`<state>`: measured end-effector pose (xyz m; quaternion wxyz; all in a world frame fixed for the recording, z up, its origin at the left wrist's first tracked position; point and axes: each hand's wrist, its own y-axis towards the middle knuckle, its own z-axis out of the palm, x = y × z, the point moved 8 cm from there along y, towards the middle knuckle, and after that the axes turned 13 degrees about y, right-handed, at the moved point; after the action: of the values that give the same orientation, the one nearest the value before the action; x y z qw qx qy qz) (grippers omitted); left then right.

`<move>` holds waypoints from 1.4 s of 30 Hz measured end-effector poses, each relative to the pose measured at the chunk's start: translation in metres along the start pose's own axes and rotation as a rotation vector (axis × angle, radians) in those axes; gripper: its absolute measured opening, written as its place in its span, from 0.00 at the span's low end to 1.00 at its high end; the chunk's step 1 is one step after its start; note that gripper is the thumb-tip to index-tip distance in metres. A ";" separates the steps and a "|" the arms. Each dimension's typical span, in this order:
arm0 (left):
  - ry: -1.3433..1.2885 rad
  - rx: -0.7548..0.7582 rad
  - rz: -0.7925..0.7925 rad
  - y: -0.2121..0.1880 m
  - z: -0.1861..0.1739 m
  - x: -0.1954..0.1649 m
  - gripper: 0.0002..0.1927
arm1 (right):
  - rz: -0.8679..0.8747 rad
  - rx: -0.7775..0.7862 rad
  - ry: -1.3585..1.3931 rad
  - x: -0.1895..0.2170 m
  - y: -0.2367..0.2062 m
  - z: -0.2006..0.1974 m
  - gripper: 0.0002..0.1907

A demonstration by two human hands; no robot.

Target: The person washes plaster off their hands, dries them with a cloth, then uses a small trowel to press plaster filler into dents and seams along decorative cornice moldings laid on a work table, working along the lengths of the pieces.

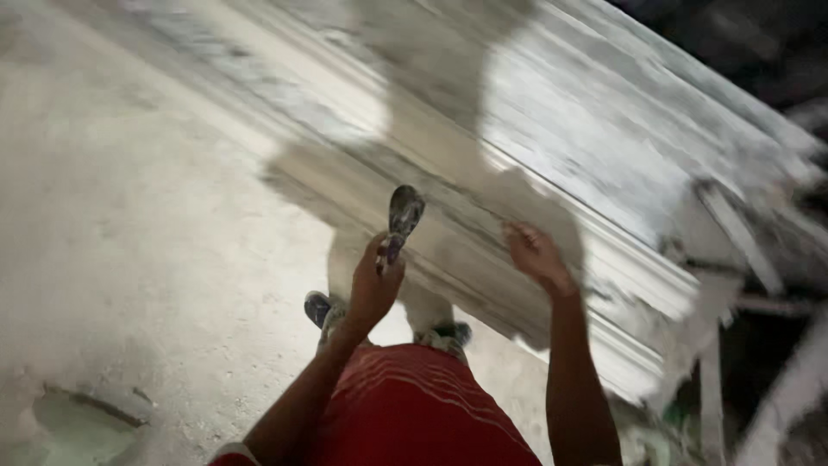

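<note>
Small dark flat-bladed tool (404,216), smeared with pale dust, being gripped by its short handle in the left hand (375,289), fingers wrapping closed around the handle, blade pointing up and away, just in front of the long pale stone slabs (552,155). Whether touching the slab edge or merely hovering before it, cannot tell through the blur. Right hand (535,255) reaching out beside it, fingers loosely curling, holding nothing, hanging near or against the layered slab edge; contact not clearly showing. Both bare forearms rising from the lower edge of the view, well apart from each other at the wrists.

Below the hands, red ribbed cloth with thin pale stripes (414,406) covering the lap or legs, filling the lower middle of the view. Just beyond it, two dusty dark sandals (321,308) peeking out, one to the left below the tool-holding hand, one nearer the slab base, both standing on the pale dusty concrete floor (129,216).

Slabs leaning in a stack, running diagonally from upper left down to lower right, carrying a dark shadow of the person. Shallow greenish hollow (82,423) sitting in the floor at lower left. Pale broken pieces and strips (733,233) lying blurred at the far right.
</note>
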<state>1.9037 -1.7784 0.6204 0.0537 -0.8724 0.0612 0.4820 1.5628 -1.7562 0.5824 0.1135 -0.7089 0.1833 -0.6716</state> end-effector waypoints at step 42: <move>-0.549 -0.580 -0.689 0.458 -0.893 0.603 0.26 | 0.128 0.785 -0.454 0.332 0.537 1.153 0.30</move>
<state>2.8947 -2.3996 0.5660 -0.0208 -0.6624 -0.3813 0.6445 2.6612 -2.4787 0.5827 0.4521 -0.7287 -0.0714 -0.5094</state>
